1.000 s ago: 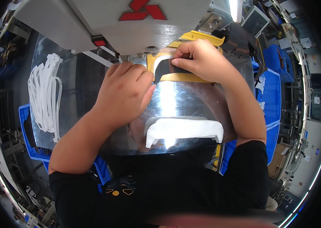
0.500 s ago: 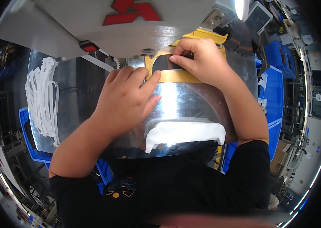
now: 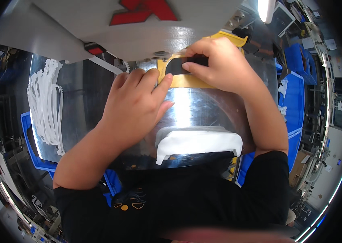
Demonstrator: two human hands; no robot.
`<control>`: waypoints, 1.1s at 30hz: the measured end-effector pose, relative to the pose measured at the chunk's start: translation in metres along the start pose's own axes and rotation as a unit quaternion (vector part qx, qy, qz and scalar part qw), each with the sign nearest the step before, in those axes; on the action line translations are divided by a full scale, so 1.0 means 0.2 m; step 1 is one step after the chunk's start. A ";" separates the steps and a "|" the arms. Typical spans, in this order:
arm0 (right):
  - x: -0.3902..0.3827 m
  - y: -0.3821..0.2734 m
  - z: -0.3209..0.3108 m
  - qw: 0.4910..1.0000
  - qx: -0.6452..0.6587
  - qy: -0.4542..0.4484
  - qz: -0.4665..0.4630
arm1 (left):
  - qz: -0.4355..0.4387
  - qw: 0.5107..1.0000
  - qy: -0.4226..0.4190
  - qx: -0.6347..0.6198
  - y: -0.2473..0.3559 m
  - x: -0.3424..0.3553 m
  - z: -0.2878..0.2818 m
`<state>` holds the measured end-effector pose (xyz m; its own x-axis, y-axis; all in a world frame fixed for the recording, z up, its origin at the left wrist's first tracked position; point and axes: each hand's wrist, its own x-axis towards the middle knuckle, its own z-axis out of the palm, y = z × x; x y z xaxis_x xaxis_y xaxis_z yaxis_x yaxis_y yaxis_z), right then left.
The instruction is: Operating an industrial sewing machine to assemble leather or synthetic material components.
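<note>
My left hand (image 3: 136, 97) lies at the left end of a flat yellow frame (image 3: 191, 81), its index finger stretched onto the frame's edge and the other fingers bent. At the frame's right side is my right hand (image 3: 223, 67), thumb and index finger apart over the dark opening; I see nothing between their tips. The hand covers much of the frame's right part. Both are just below a grey machine head (image 3: 138, 44). Nearer to me, a white, flat piece with downturned ends (image 3: 199, 142) lies on the shiny metal table (image 3: 215, 107).
A bundle of white strips (image 3: 45, 107) lies on the table's left side. Blue bins (image 3: 294, 97) stand at the right, and another blue bin (image 3: 29, 141) at the lower left. A lit lamp (image 3: 265, 10) and a tablet-like screen (image 3: 283, 19) are at the upper right.
My right thumb and index finger have parted slightly, and the brownish strip by their tips no longer shows. My left hand stays on the frame. The whole view has shifted a little.
</note>
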<state>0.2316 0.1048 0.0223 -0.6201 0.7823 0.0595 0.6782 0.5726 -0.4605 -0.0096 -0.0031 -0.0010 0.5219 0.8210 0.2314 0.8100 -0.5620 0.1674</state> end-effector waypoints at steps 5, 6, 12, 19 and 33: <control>0.05 -0.09 0.06 1.000 0.000 -0.015 -0.023 | -0.011 1.000 -0.007 -0.023 -0.01 0.00 -0.01; 0.05 -0.08 0.08 1.000 -0.012 -0.009 -0.010 | -0.010 1.000 -0.003 -0.025 -0.01 0.00 0.00; 0.05 -0.08 0.11 0.999 -0.016 -0.003 0.041 | -0.014 0.999 -0.005 -0.032 -0.01 -0.01 0.01; 0.04 -0.07 0.13 0.998 -0.048 0.022 0.045 | -0.012 0.999 -0.010 -0.028 0.00 0.00 0.01; -0.13 0.11 -0.14 0.983 -0.093 -0.028 0.153 | 0.055 0.998 -0.008 0.022 -0.03 0.03 0.03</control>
<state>0.2745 0.1038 0.0357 -0.3928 0.9132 -0.1085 0.8937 0.3513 -0.2790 -0.0100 0.0067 -0.0067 0.6115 0.7569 0.2306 0.7587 -0.6436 0.1006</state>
